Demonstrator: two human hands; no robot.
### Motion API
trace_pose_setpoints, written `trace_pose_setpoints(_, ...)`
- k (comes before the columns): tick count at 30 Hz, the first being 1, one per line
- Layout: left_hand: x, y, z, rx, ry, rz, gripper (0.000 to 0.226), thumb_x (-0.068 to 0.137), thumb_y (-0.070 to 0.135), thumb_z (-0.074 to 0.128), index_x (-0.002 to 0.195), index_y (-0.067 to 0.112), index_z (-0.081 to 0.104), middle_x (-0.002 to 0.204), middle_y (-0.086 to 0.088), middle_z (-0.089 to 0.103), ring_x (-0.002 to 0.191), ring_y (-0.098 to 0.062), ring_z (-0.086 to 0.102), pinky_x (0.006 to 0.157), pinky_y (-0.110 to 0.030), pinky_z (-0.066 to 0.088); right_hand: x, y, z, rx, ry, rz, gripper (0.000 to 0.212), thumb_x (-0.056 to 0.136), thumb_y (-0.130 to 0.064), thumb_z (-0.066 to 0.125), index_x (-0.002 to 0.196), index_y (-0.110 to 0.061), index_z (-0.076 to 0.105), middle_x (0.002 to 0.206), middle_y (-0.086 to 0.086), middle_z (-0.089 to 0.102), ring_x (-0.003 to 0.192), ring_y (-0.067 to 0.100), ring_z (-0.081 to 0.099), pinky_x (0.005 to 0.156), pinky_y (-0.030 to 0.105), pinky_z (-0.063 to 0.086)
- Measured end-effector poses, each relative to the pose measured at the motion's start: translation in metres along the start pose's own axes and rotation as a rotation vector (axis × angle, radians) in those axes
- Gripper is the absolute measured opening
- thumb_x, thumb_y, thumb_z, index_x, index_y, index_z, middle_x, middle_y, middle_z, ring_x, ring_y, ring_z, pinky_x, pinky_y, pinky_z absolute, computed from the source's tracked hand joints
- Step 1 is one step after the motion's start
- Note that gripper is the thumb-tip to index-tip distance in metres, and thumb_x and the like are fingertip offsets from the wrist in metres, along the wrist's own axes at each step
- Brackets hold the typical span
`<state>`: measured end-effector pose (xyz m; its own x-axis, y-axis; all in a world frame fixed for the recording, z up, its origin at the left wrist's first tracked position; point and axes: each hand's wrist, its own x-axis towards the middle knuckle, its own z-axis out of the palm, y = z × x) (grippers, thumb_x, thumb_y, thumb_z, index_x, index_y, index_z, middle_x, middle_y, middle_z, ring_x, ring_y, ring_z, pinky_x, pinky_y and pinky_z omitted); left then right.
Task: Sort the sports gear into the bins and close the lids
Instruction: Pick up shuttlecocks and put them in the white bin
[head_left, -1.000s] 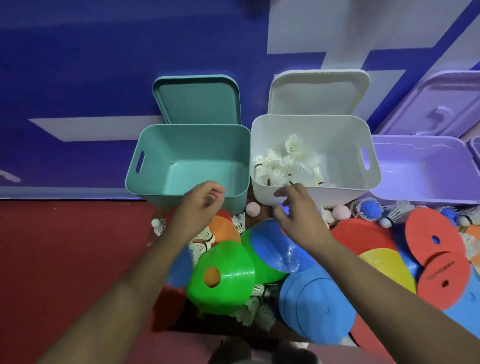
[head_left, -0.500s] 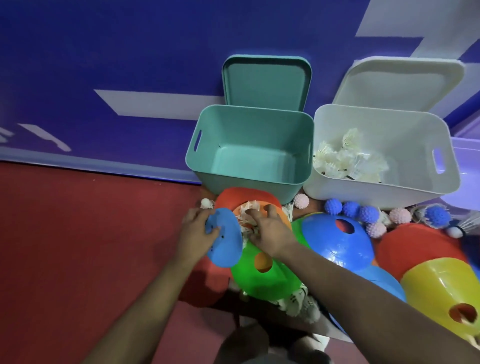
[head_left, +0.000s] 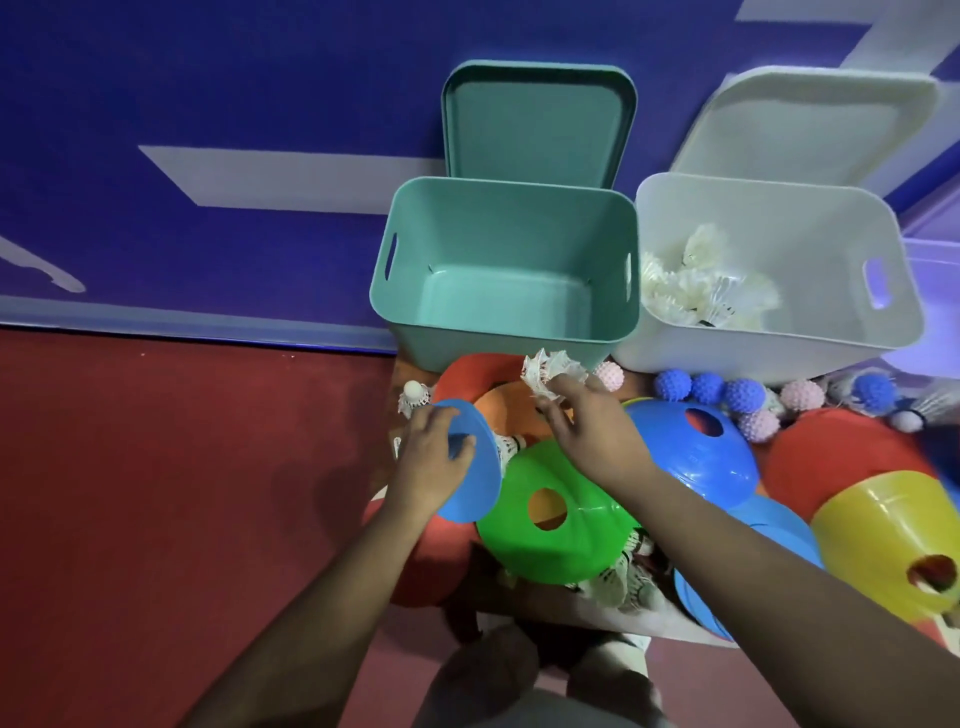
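- White feathered shuttlecocks (head_left: 551, 368) are pinched in a small bunch at the fingertips of the right hand (head_left: 589, 434). They are raised just above the pile, close in front of the teal bin (head_left: 493, 234).
- A flat blue disc (head_left: 470, 467) is gripped by the left hand (head_left: 431, 460), with fingers curled over its far edge and the thumb laid on its face. It is held tilted beside the green cone (head_left: 558, 519).
- A heap of feathered birdies (head_left: 696, 291) is seen in the white bin (head_left: 831, 223), while nothing is seen inside the teal bin. The teal lid (head_left: 537, 124) and the white lid (head_left: 810, 124) are propped open behind their bins.
- The shuttlecocks are judged very light and fragile, since the feather skirts can be bent or crushed by a tight squeeze. They are best taken at the cork end, or cradled loosely round the skirt. One could easily be shed from a bunch held only at the fingertips.
- The blue disc is judged thin, light, smooth and slightly flexible, so a pinch at the rim suits it, and several could be stacked.
- The green cone is judged stiffer and bulkier, and could be taken by the rim or hooked through the hole in its top.
- The spiky balls (head_left: 672, 384) lined up before the white bin are judged soft and easy to grip, but they may roll if nudged.
- The trapped shuttlecocks (head_left: 623, 577) wedged beneath the cones are better freed by lifting the cones than by pulling on the feathers.
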<state>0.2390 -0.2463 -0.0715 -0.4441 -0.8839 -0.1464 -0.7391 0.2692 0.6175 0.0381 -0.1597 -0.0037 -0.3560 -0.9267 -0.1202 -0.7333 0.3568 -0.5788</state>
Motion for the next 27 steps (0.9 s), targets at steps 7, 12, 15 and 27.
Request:
trace_pose_setpoints(7, 0.053, -0.035, -0.028, 0.096, 0.089, -0.179, 0.046, 0.085, 0.013, 0.059, 0.13, 0.022, 0.057, 0.107, -0.021, 0.057, 0.107, -0.038, 0.051, 0.091, -0.041, 0.045, -0.007, -0.029, 0.003, 0.008, -0.02, -0.087, 0.024, 0.094, -0.026, 0.058, 0.117, -0.021, 0.062, 0.102, 0.011, 0.051, 0.09, 0.032, 0.059, 0.079, 0.036, 0.049)
trace_pose_setpoints(12, 0.069, -0.038, -0.027, 0.059, -0.084, -0.095, 0.037, 0.088, 0.003, 0.055, 0.122, 0.016, 0.064, 0.109, -0.018, 0.064, 0.093, -0.031, 0.06, 0.07, -0.025, 0.037, -0.012, -0.039, 0.02, -0.002, -0.027, -0.122, 0.022, 0.094, -0.026, 0.057, 0.115, -0.021, 0.062, 0.104, 0.009, 0.044, 0.072, 0.028, 0.057, 0.07, 0.036, 0.049)
trace_pose_setpoints(15, 0.07, -0.039, -0.031, 0.06, 0.001, -0.072, 0.028, 0.087, 0.007, 0.058, 0.114, 0.013, 0.062, 0.103, -0.016, 0.065, 0.09, -0.032, 0.06, 0.068, -0.029, 0.039, -0.015, -0.04, 0.024, 0.008, -0.038, -0.118, 0.024, 0.095, -0.027, 0.057, 0.118, -0.021, 0.062, 0.106, 0.008, 0.043, 0.068, 0.027, 0.057, 0.068, 0.034, 0.046)
trace_pose_setpoints(27, 0.014, -0.009, -0.097, -0.978, 0.228, -0.228, 0.007, 0.084, 0.01, 0.057, 0.091, 0.009, 0.059, 0.081, -0.003, 0.061, 0.072, -0.015, 0.055, 0.068, -0.028, 0.045, 0.004, -0.055, 0.006, 0.322, 0.034, -0.103, 0.018, 0.1, -0.03, 0.052, 0.085, -0.02, 0.057, 0.081, 0.002, 0.047, 0.087, 0.017, 0.044, 0.075, 0.029, 0.035)
